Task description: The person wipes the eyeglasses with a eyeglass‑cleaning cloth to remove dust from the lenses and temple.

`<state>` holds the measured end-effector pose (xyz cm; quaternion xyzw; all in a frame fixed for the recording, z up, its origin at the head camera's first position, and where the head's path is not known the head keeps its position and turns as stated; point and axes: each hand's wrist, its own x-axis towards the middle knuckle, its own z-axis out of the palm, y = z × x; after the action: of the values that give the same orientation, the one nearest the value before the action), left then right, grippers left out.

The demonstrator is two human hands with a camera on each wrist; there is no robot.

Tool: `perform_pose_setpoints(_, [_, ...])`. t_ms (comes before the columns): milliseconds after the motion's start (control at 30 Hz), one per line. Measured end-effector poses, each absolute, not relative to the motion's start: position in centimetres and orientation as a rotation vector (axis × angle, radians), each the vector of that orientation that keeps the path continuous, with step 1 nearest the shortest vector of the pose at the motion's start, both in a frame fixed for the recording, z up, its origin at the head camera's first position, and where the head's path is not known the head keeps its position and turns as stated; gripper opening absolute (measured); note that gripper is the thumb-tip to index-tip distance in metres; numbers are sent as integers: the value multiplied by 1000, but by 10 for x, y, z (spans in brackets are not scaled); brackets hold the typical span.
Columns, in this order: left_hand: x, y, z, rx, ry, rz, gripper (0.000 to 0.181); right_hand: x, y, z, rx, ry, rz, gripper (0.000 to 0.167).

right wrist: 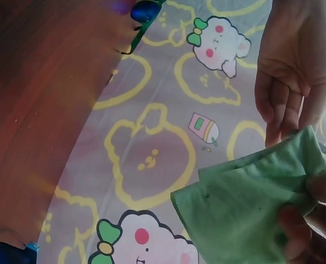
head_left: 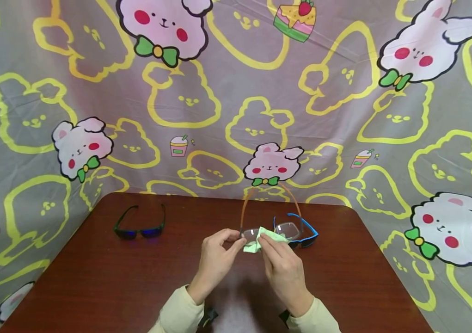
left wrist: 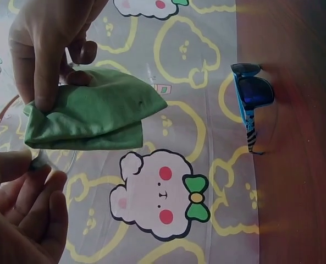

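Over the middle of the table, a pair of clear eyeglasses (head_left: 286, 230) with orange-brown temples is held up, temples pointing away. My left hand (head_left: 216, 261) pinches the frame at its left end between thumb and fingers. A light green cloth (head_left: 254, 245) is folded over the left lens and bridge area; my right hand (head_left: 286, 274) pinches it there. In the left wrist view the cloth (left wrist: 91, 115) hides most of the lenses. The right wrist view shows the cloth (right wrist: 250, 203) between both hands, with the glasses largely hidden.
Dark sunglasses (head_left: 140, 231) with bluish lenses lie at the table's left. Blue-framed sunglasses (head_left: 309, 238) lie behind the right hand, partly covered by the eyeglasses. A patterned curtain (head_left: 202, 138) surrounds the brown table (head_left: 107, 273) at the back and sides.
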<state>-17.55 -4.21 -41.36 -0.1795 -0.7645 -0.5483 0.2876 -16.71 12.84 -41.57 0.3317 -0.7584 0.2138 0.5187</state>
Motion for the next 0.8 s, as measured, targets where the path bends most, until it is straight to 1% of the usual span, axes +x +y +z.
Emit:
perform_pose_setpoints(233, [-175, -44, -413, -493, -2044, -1427, 9, -166, 130, -416, 850, -1861, 563, 27])
perform_pose_setpoints(400, [-174, -43, -414, -498, -2030, -1370, 11, -165, 130, -411, 938, -1876, 511, 28])
perform_pose_setpoints(567, [-174, -40, -414, -520, -2033, -1384, 9, -163, 130, -407, 995, -1918, 467, 31])
perform_pose_setpoints(733, [-173, -39, -414, -517, -2034, -1383, 9, -160, 132, -406, 1007, -1983, 428, 36])
perform_pose_setpoints(800, [-173, -39, -415, -522, -2032, -1368, 10, -160, 134, -406, 990, -2006, 406, 34])
